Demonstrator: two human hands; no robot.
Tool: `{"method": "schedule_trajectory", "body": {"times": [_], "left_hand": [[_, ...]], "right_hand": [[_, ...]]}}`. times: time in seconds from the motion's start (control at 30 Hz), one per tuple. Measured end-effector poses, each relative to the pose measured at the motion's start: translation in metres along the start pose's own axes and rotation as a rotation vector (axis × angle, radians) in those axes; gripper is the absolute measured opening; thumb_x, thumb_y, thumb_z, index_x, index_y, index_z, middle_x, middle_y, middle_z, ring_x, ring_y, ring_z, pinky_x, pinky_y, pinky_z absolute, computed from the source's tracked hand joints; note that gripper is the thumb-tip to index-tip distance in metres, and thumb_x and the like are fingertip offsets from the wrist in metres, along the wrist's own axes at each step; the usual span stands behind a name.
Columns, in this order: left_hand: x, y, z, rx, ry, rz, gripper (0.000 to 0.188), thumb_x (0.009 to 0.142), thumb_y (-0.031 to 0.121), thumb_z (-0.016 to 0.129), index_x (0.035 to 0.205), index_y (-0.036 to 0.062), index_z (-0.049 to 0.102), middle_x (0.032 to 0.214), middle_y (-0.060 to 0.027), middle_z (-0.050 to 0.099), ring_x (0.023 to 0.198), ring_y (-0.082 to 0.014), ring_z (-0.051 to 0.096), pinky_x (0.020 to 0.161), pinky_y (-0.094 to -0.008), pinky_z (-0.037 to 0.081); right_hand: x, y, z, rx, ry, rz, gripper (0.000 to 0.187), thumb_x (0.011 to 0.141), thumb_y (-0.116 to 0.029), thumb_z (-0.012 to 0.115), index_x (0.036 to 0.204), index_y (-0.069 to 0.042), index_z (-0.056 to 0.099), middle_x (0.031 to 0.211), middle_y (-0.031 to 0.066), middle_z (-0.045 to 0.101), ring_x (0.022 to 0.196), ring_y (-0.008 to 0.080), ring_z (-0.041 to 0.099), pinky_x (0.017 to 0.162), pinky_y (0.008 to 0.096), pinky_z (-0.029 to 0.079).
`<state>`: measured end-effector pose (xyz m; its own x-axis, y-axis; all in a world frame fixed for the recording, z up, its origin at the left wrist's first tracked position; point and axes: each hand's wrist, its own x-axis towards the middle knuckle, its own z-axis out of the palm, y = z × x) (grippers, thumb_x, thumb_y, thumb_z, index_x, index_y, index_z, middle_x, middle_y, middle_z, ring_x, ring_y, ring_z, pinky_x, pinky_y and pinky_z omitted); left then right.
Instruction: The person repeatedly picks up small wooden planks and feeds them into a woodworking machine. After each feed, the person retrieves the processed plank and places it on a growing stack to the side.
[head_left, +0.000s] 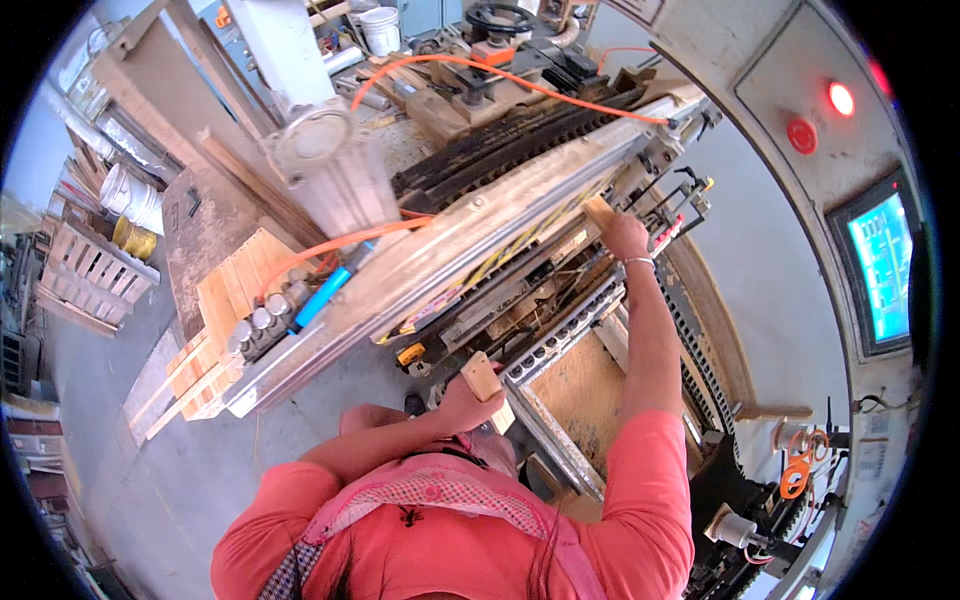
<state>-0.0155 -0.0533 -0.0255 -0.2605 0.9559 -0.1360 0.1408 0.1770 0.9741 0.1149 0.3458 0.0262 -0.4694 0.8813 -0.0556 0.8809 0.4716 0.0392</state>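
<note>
My left hand (468, 402) is closed around a short wooden block (482, 376), held low in front of my body; its pale end sticks out above and below the fingers. My right arm reaches far forward over the machine. At its end my right hand (626, 238) grips a small piece of wood (599, 211) by the far side of the machine bed (530, 290). Part of that piece is hidden under the fingers. Between my arms lies a wooden panel (570, 405) in a metal frame.
A long metal beam (450, 250) crosses diagonally, with a grey motor housing (335, 165) and orange hose (520, 75) above it. Stacked boards (205, 375) stand left. A control cabinet with a lit screen (878, 268) and red button (802, 135) is at right.
</note>
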Motion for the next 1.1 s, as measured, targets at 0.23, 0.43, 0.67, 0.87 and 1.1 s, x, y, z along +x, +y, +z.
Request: {"method": "schedule_trajectory", "body": {"times": [0.23,0.43,0.67,0.87,1.1], "left_hand": [[0.001,0.0,-0.005,0.196,-0.005,0.103,0.047,0.072,0.026,0.065,0.112,0.0046,0.051,0.098,-0.0134,0.059,0.092,-0.0294,0.059,0.078,-0.0347,0.047],[0.0,0.005,-0.007,0.167,-0.023,0.082,0.046,0.072,0.026,0.067,0.11,0.0058,0.053,0.094,-0.013,0.058,0.089,-0.0295,0.058,0.076,-0.0355,0.046],[0.0,0.004,-0.005,0.218,0.026,0.118,0.046,0.071,0.025,0.066,0.11,0.0047,0.052,0.088,-0.0117,0.059,0.083,-0.0274,0.06,0.072,-0.0353,0.047],[0.0,-0.002,-0.002,0.107,0.009,0.054,0.045,0.071,0.027,0.067,0.108,0.005,0.053,0.095,-0.0127,0.061,0.086,-0.0285,0.061,0.072,-0.0345,0.048],[0.0,-0.003,-0.001,0.063,0.035,0.092,0.037,0.072,0.019,0.068,0.104,0.0039,0.056,0.083,-0.0086,0.061,0.074,-0.02,0.061,0.066,-0.0315,0.048]], "right_hand": [[-0.007,-0.009,-0.009,0.06,0.02,0.098,0.04,0.063,-0.032,0.07,0.091,-0.004,0.061,0.089,0.0184,0.063,0.088,0.0333,0.06,0.077,0.042,0.049],[-0.002,-0.002,0.004,0.045,0.05,0.105,0.04,0.063,-0.031,0.07,0.091,-0.004,0.06,0.088,0.0182,0.063,0.087,0.0334,0.06,0.076,0.042,0.049],[-0.012,-0.011,-0.011,0.02,0.026,0.069,0.034,0.071,-0.032,0.061,0.091,-0.005,0.06,0.089,0.0183,0.063,0.088,0.033,0.06,0.077,0.0412,0.049],[-0.009,0.001,0.0,0.073,0.049,0.052,0.037,0.073,-0.036,0.058,0.092,-0.004,0.061,0.089,0.0163,0.064,0.085,0.0314,0.062,0.075,0.0411,0.05],[-0.015,-0.007,-0.014,0.04,0.053,-0.03,0.041,0.074,-0.039,0.06,0.094,-0.003,0.059,0.088,0.0163,0.064,0.083,0.0322,0.062,0.072,0.0405,0.051]]}}
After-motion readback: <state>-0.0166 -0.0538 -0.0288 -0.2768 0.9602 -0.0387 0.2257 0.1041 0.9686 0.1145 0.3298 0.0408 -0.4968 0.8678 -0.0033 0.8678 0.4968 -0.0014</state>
